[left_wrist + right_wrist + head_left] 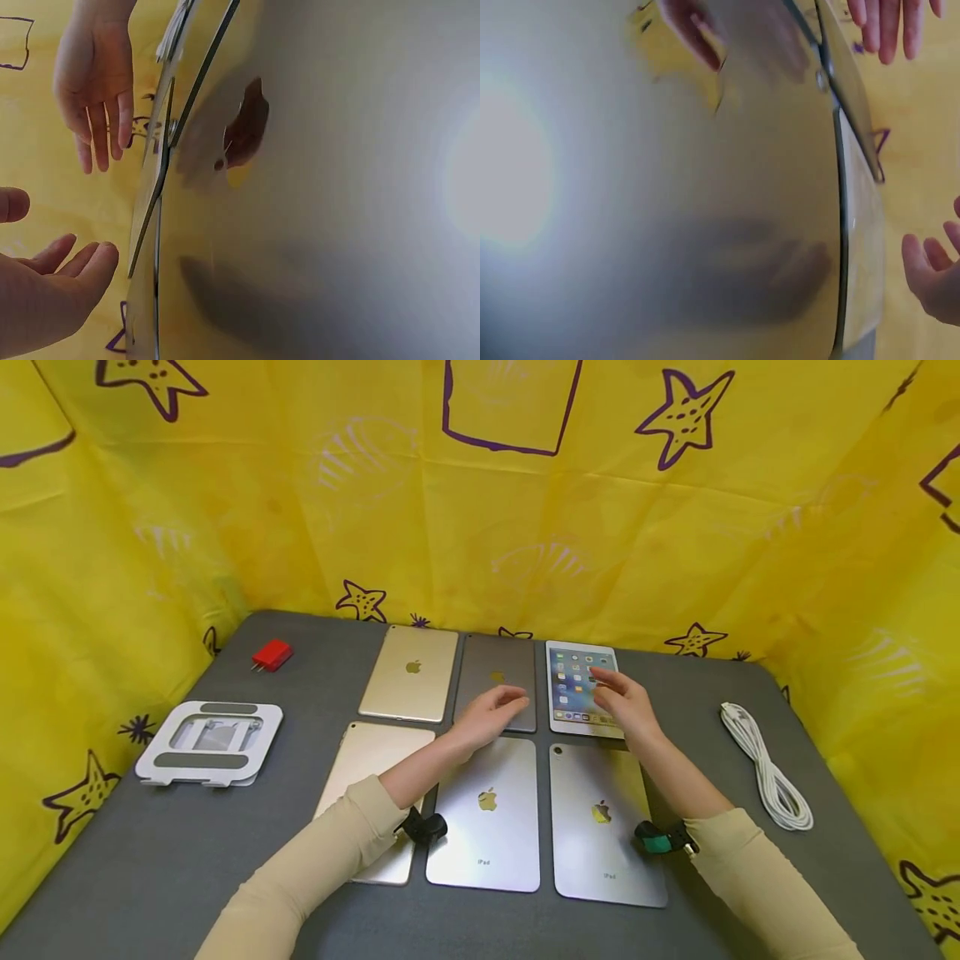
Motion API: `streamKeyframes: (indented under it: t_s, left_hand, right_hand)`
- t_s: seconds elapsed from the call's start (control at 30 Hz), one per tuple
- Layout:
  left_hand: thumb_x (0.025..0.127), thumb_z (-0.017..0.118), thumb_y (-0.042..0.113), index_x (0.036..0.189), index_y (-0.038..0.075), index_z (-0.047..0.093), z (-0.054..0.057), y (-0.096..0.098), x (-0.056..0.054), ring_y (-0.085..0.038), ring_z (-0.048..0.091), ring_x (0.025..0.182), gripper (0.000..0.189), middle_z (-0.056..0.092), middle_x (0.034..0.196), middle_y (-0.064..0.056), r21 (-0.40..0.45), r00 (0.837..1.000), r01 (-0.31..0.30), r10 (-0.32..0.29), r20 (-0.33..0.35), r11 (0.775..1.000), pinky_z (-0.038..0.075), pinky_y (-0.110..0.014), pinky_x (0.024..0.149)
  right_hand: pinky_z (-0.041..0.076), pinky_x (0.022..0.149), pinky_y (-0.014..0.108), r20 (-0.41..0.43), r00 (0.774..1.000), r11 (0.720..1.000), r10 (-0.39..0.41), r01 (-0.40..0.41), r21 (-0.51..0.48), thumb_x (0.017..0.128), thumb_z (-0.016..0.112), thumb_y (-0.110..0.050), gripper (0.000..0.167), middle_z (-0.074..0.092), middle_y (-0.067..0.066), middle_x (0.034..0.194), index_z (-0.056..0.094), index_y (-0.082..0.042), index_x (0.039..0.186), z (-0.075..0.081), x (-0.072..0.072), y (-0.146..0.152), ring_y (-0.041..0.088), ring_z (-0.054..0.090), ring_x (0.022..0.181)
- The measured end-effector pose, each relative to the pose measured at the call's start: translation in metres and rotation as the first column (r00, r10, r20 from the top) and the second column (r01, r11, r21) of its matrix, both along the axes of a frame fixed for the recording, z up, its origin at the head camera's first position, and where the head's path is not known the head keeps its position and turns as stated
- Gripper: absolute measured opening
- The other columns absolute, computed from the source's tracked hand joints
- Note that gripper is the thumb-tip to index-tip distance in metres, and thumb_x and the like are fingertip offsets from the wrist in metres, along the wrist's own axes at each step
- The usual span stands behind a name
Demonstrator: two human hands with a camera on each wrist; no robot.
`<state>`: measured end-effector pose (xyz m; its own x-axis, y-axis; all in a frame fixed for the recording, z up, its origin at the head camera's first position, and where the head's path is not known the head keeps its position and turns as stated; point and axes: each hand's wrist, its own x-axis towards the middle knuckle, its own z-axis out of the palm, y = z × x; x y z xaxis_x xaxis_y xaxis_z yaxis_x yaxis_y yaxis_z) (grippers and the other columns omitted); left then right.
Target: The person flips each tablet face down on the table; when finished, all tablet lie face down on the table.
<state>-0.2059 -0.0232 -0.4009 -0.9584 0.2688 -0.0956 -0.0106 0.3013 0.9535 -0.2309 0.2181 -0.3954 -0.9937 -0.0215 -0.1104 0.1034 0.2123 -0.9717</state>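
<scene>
My left hand (489, 717) is raised near the lower edge of the dark grey tablet (498, 652), its fingers loosely bent around nothing. Over the white tablet (573, 693), whose lit screen shows app icons, my right hand (624, 700) hangs with thumb and fingers apart. Below it lies a silver iPad (600, 860), back up. Another silver iPad (483, 843) lies face down under my left forearm. A gold tablet (412, 681) rests at the back left, and a second gold tablet (375, 752) in front is partly hidden by my left sleeve. Both wrist views show hands holding nothing.
On the left stand a red charging plug (272, 655) and a white folded stand (210, 745) with grey pads. A bundled white cable (765, 768) lies at the right. Yellow patterned cloth (480, 527) encloses the grey table (247, 852) at the back and sides.
</scene>
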Motion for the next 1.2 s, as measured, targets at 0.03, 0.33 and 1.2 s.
streamKeyframes:
  t_s: [0.03,0.33,1.2]
  left_hand:
    - [0.100,0.054,0.032,0.134,0.008,0.056,-0.001,0.004,-0.001,-0.026,0.051,0.124,0.041,0.057,0.134,-0.008,0.013,1.000,0.005,-0.006,0.022,1.000,0.041,-0.041,0.104]
    - [0.099,0.055,0.029,0.137,-0.002,0.049,-0.009,0.032,-0.007,-0.029,0.052,0.121,0.049,0.054,0.134,-0.017,0.185,0.975,0.041,-0.079,0.206,0.982,0.043,-0.034,0.102]
    - [0.102,0.046,0.026,0.146,-0.011,0.028,-0.010,0.049,-0.014,-0.036,0.033,0.138,0.060,0.031,0.148,-0.030,0.558,0.879,-0.122,-0.172,0.445,0.821,0.030,-0.039,0.113]
  right_hand:
    - [0.037,0.109,0.041,0.002,1.000,1.000,-0.015,0.014,0.016,0.100,0.047,-0.003,0.047,0.039,0.022,0.149,0.040,0.004,0.145,0.000,0.002,0.005,0.036,0.041,0.132]
    - [0.031,0.111,0.045,0.051,0.994,0.985,-0.099,0.091,0.148,0.097,0.048,-0.006,0.051,0.036,0.021,0.151,0.039,0.000,0.147,-0.007,0.017,0.037,0.033,0.036,0.133]
    - [0.019,0.116,0.050,0.199,0.978,0.990,0.055,-0.079,0.114,0.100,0.048,-0.011,0.063,0.021,0.028,0.155,0.017,0.009,0.151,-0.010,0.025,0.048,0.039,0.027,0.136]
